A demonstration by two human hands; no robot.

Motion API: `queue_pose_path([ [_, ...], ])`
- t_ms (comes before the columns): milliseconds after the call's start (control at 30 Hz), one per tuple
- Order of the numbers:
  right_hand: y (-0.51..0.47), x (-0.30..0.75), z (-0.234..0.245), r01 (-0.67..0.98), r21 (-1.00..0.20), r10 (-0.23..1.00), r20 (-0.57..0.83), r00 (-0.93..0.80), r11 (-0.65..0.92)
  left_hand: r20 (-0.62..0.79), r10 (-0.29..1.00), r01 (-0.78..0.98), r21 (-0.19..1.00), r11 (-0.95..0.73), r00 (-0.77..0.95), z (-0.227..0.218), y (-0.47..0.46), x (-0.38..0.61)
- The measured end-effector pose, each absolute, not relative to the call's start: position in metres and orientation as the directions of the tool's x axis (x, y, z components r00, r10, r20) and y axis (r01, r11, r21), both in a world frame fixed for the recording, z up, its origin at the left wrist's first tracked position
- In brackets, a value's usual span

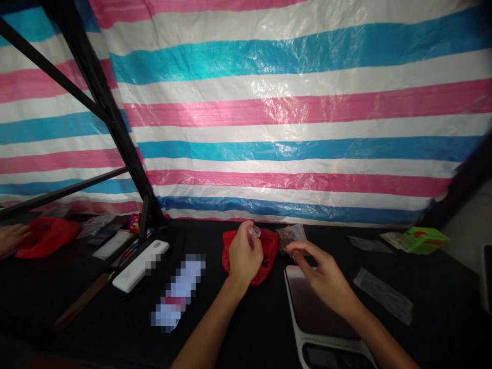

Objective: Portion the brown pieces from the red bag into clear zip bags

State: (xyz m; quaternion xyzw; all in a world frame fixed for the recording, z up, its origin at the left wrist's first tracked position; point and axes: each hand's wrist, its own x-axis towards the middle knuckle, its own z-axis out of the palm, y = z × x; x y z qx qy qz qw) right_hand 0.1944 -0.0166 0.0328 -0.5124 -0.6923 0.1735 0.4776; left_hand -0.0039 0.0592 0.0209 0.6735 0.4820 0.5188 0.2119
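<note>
My left hand (pixel 246 256) is closed above a red plastic bag (pixel 271 246), with a bit of crumpled clear plastic (pixel 253 231) showing between thumb and fingers. The bag lies open on the black table, and dark bits show inside it. My right hand (pixel 326 277) is pinched, thumb against fingers, beside a small clear bag of brown bits (pixel 290 236). What those fingertips hold is too small to make out. Beneath my right hand stands a kitchen scale (pixel 298 307) with a dark top and a display at its near end.
Flat clear bags (pixel 384 296) and a green box (pixel 425 240) lie at the right. Leftward are a white power strip (pixel 140 266), a blurred-out packet (pixel 180 292) and phones. Another person's hand (pixel 13 240) touches a second red bag (pixel 48 237). A striped tarp (pixel 288 113) hangs behind.
</note>
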Motion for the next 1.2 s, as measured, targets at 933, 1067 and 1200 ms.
queue_pose_path([
  [933,0.029,0.153,0.047,0.970,0.041,0.951,0.192,-0.242,0.238,0.173,0.984,0.779,0.610,-0.148,0.052,0.013,0.091,-0.048],
  [1067,0.033,0.161,0.043,0.970,-0.125,0.951,0.256,-0.172,0.209,0.358,0.933,0.600,0.742,-0.297,0.019,0.014,0.093,-0.047],
  [1200,0.046,0.164,0.037,0.894,-0.416,0.975,0.207,-0.083,0.165,0.463,0.884,0.377,0.832,-0.407,-0.066,0.011,0.098,-0.046],
])
